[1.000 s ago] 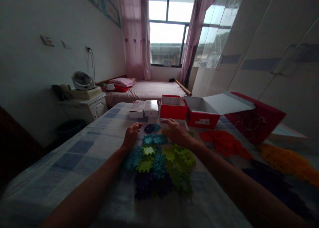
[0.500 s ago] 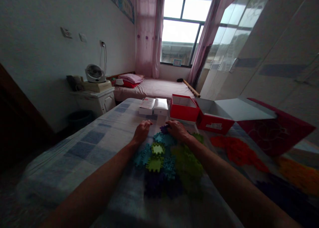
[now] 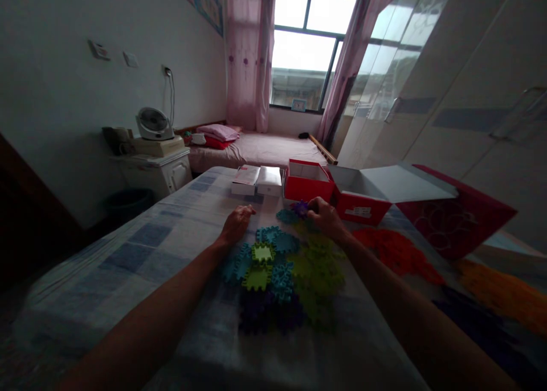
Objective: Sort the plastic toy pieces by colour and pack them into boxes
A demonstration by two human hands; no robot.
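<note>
My right hand (image 3: 327, 217) pinches a purple toothed plastic piece (image 3: 300, 208) near the far end of a pile. A blue toothed piece (image 3: 287, 215) lies just left of it. Off to the left, my left hand (image 3: 238, 221) is over the checked cloth with its fingers curled together; anything inside them is hidden. Between my forearms is the pile: teal pieces (image 3: 282, 280), light green pieces (image 3: 257, 277), olive-green pieces (image 3: 318, 271) and dark purple pieces (image 3: 256, 311).
Beyond my hands stand white boxes (image 3: 269, 181), a red open box (image 3: 308, 187) and another red box with its lid raised (image 3: 363, 208). To the right lie heaps of red pieces (image 3: 393, 254), orange pieces (image 3: 504, 291) and dark blue pieces (image 3: 474, 328).
My right hand has moved to the right with the purple piece, away from my left hand. The blue piece at the far end now shows. The view has shifted slightly.
</note>
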